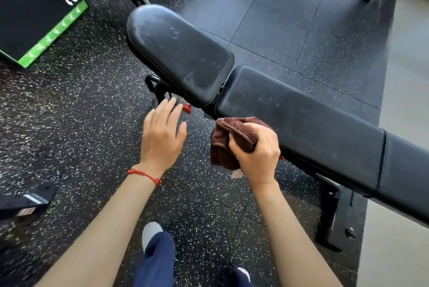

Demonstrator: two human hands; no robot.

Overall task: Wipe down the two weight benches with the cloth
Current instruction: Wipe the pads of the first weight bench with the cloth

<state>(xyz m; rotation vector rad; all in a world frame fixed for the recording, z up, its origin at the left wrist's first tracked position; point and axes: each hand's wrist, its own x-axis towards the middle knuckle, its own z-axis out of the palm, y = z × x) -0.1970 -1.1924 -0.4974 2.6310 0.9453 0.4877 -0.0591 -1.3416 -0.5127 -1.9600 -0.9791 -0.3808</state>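
Right at the near edge of the bench (290,110) sits the brown cloth (228,138), bunched up in the right hand (257,152), fingers curled tight around it. Long pad runs away up-right from there, seat pad up-left, so the right hand is clearly closer. Black vinyl looks dusty and smooth (cloth is fuzzy terry). Left hand (162,136) hovers over the speckled rubber floor (69,112), fingers loosely spread, holding nothing.

Bright daylight from right, soft shadows (wide-angle edges bowed, blurred).
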